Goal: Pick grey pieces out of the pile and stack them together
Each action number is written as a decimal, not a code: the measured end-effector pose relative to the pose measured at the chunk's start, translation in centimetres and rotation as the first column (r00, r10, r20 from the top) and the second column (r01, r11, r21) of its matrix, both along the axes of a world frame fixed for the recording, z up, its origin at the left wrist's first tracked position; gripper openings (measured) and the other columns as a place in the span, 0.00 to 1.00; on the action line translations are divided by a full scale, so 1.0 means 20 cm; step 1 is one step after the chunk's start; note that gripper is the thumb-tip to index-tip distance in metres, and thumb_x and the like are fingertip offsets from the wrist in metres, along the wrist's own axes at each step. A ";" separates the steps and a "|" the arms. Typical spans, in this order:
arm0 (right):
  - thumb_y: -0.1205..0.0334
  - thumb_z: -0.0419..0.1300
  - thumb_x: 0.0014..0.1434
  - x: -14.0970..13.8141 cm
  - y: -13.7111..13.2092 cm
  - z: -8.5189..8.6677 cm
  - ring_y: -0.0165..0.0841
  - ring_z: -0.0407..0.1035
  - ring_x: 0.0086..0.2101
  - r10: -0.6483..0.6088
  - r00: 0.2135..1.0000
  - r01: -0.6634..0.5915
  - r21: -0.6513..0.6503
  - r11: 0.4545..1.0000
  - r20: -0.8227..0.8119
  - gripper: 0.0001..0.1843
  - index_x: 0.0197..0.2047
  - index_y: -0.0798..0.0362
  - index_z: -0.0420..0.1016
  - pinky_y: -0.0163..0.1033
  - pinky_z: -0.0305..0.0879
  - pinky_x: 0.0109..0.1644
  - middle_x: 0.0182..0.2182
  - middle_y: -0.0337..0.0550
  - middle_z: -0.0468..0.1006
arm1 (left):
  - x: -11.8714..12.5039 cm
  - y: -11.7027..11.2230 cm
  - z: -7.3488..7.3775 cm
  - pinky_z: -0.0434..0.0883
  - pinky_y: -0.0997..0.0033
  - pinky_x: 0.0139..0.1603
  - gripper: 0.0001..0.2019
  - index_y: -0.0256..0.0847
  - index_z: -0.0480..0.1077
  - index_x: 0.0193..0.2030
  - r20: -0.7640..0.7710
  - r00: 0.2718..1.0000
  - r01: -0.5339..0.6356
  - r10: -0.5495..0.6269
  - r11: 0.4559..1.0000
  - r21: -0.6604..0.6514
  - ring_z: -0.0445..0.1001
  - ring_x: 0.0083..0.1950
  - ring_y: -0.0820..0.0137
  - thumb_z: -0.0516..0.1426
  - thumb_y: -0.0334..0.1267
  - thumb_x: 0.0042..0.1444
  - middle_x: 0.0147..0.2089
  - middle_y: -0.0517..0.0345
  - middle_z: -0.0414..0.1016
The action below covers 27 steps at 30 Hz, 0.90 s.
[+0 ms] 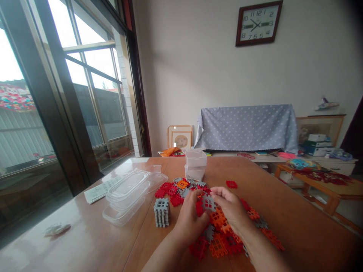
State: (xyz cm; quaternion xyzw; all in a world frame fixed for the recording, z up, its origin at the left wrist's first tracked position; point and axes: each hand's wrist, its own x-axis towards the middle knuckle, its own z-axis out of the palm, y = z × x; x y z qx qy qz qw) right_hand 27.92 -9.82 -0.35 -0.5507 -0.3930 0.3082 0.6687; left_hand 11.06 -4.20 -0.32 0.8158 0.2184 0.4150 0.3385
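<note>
Item: one grey lattice piece (208,203), red showing through its square openings, held between the two hands above a mixed heap of plastic lattice pieces (218,236) in red, orange and grey. Right hand (230,209): narrow grip, fingers pinching the piece by its upper edge, its face left uncovered. Left hand (189,220): curled close against the piece's lower side; whether it shared the hold could not be told from this view. Location: over the wooden tabletop (295,226). Also present: an upright stack of grey lattice pieces (162,212) left of the heap, nested clear plastic containers (126,196), and a loose red lattice piece (231,184).
</note>
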 end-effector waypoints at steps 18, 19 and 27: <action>0.44 0.68 0.56 0.00 -0.02 0.03 0.39 0.75 0.43 0.058 0.989 -0.057 0.011 0.998 -0.134 0.22 0.49 0.48 0.77 0.41 0.72 0.46 0.41 0.42 0.82 | -0.08 -0.02 0.13 0.66 0.56 0.53 0.18 0.46 0.71 0.53 -0.195 0.958 -0.138 0.210 0.934 0.328 0.69 0.52 0.56 0.61 0.33 0.54 0.49 0.53 0.75; 0.44 0.68 0.57 0.00 -0.03 0.03 0.40 0.76 0.43 0.062 0.987 -0.062 0.007 0.998 -0.146 0.22 0.48 0.49 0.77 0.41 0.73 0.46 0.41 0.43 0.82 | -0.10 -0.02 0.15 0.66 0.56 0.53 0.18 0.46 0.71 0.52 -0.179 0.957 -0.158 0.226 0.930 0.331 0.70 0.52 0.57 0.61 0.33 0.54 0.49 0.53 0.75; 0.41 0.68 0.56 0.03 -0.03 0.01 0.39 0.78 0.39 0.012 0.994 -0.018 -0.052 0.999 -0.106 0.25 0.47 0.52 0.77 0.43 0.74 0.45 0.39 0.46 0.83 | -0.49 0.11 0.27 0.67 0.57 0.57 0.14 0.48 0.74 0.50 -0.090 0.967 -0.206 0.237 0.942 0.265 0.71 0.54 0.58 0.64 0.38 0.57 0.51 0.54 0.76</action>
